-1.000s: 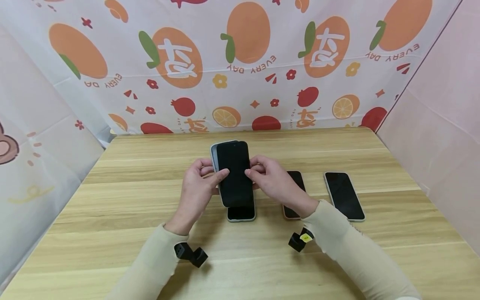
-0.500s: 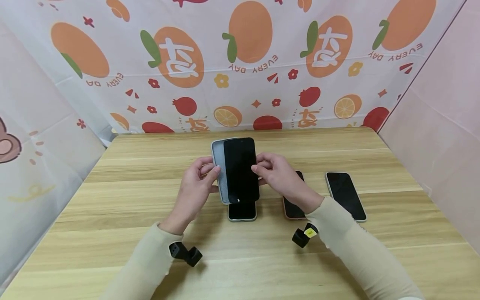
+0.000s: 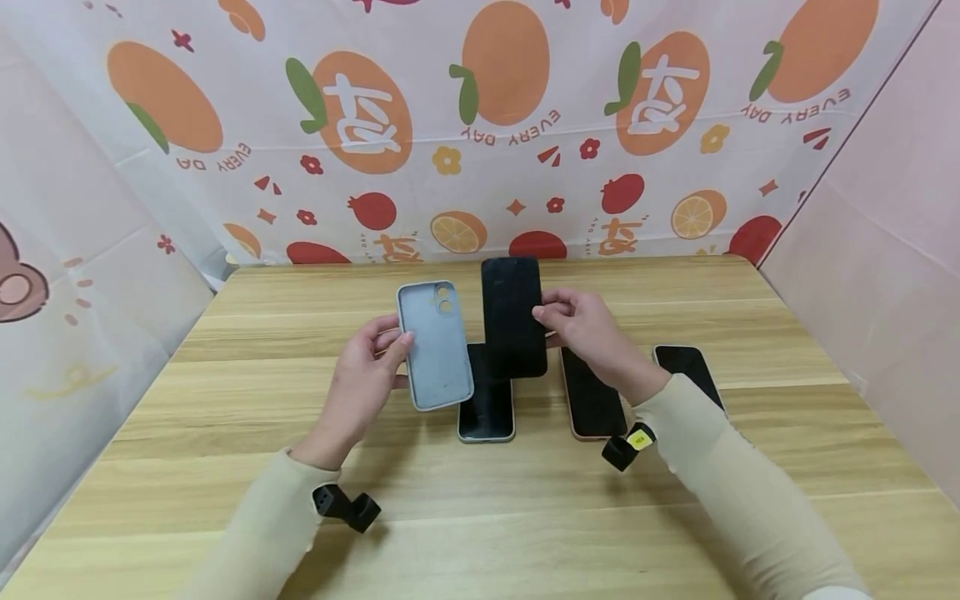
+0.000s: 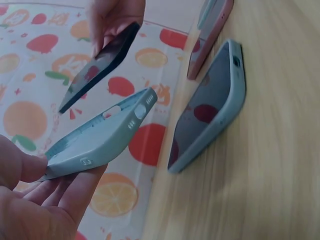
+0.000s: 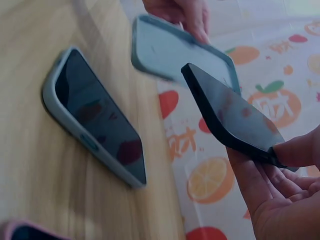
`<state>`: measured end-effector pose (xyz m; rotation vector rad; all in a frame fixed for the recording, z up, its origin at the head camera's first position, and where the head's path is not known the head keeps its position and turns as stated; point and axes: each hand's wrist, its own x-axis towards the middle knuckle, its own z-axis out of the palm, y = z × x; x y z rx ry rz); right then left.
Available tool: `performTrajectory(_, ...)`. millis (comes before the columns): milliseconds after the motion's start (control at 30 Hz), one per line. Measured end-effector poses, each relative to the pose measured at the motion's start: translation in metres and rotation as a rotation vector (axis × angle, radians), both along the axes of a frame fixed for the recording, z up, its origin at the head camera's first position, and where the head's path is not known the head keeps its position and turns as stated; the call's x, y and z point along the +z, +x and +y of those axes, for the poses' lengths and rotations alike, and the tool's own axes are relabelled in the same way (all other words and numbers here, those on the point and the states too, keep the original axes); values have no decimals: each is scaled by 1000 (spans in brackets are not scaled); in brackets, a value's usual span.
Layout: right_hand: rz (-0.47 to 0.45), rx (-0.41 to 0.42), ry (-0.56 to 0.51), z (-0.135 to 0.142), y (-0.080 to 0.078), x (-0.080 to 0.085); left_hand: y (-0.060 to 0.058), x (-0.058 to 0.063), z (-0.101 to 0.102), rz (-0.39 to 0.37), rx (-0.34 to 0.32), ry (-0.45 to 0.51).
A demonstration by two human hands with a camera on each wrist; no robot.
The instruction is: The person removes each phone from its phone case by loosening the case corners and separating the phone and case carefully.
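My left hand [image 3: 367,358] holds a light blue phone case [image 3: 435,346] by its left edge, thumb on the rim and fingers behind. The case's hollow inside faces me, with the camera cutout at the top right. In my right hand [image 3: 581,333] a bare black phone [image 3: 514,317] is pinched by its right edge, screen towards me. Case and phone are apart, both raised above the table. Below them lies a phone in a pale case [image 3: 487,408], partly covered by the held phone. The left wrist view shows the held case [image 4: 100,140] tilted, its port cutouts visible.
On the wooden table [image 3: 480,517], right of the middle phone, lies a phone in a pink case [image 3: 592,396]. Farther right a phone in a white case [image 3: 688,371] is partly hidden by my right forearm. A fruit-patterned curtain [image 3: 420,192] hangs behind the table.
The black phone has come out of the blue case. My right hand has moved it right and up, while my left hand has drawn the case left.
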<state>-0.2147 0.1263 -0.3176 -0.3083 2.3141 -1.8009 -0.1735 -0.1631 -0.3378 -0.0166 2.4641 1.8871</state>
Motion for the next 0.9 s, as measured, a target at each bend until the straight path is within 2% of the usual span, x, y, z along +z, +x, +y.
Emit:
performTrajectory(367, -31, -73, 35, 17, -23, -2, 2, -1, -21, -31, 0, -53)
performTrajectory(667, -32, -79, 45, 19, -33, -11, 2, -8, -34, -60, -11, -78)
performTrajectory(900, -82, -95, 68, 20, -44, -18, 1, -14, -41, -65, -15, -119)
